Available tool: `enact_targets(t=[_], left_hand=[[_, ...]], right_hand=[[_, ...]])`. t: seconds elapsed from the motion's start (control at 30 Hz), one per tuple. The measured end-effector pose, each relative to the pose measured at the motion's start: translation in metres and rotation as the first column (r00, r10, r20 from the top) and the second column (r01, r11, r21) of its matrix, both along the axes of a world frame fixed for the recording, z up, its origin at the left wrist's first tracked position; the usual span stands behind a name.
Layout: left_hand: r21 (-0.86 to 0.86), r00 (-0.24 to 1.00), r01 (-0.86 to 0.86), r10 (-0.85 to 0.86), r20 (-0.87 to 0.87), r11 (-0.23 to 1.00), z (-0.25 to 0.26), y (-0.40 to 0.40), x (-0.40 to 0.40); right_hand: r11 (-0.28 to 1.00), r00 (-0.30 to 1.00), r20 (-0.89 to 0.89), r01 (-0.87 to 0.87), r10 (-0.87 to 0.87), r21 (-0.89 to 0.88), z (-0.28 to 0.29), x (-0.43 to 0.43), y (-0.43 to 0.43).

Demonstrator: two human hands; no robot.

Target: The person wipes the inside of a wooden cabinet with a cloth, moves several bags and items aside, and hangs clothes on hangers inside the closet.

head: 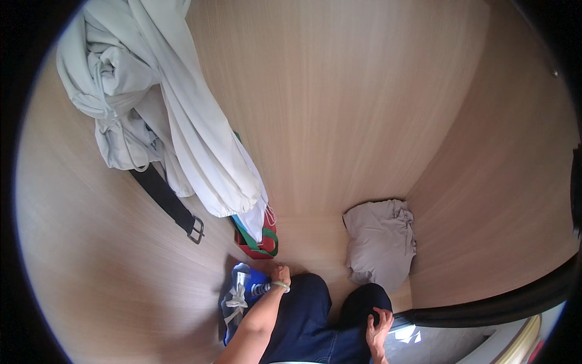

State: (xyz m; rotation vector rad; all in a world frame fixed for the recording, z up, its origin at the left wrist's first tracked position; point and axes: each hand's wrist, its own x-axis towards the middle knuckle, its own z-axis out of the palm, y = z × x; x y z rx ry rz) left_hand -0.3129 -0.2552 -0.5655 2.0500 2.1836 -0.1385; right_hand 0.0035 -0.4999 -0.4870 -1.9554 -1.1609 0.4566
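Observation:
My left hand (281, 274), with a pale bangle at the wrist, is beside my left knee at the upper edge of a blue bag (259, 278); its fingers are curled, and whether they grip the bag is unclear. A pale tied ribbon or cloth strip (237, 300) shows at the bag's opening. My right hand (379, 325) rests on my right knee, fingers apart, holding nothing. Just beyond my left hand stands a red bag (254, 251) with green handles. A bundled grey-beige cloth (379, 243) lies on the wooden cabinet floor beyond my right knee.
White garments (204, 150) hang at the upper left, reaching down to the red bag. Beside them a black belt (163, 200) with a metal buckle hangs along the left wooden panel. Wooden panels (336, 104) enclose the space at the back and right. A dark edge (482, 309) curves across the lower right.

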Motion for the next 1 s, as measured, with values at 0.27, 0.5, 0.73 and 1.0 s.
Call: enact_targets(t=[0.27,0.5,0.73,1.0], left_hand=[[0.511,0.837,0.18,-0.404,0.368,0.84,0.171,-0.053,0.093],[0.352,0.511,0.311,-0.468,0.721,0.883,0.233,-0.15,0.107],[0.299,0.54,0.331,-0.439,0.718,0.895,0.278,-0.205,0.053],[0.855,0.859,0.198,-0.505,0.084,0.479,0.371,-0.282,-0.02]], right_hand=[[0.996,0.999,0.039,-0.02,0.024,-0.088,0.01,-0.004,0.019],[0.939,0.058,-0.955,-0.21,0.291,0.274,0.088,-0.076,0.052],[0.957,0.234,-0.957,-0.271,0.171,0.105,0.091,-0.079,0.047],[0.865,0.317,-0.835,-0.389,0.449,0.317,0.201,-0.115,0.081]])
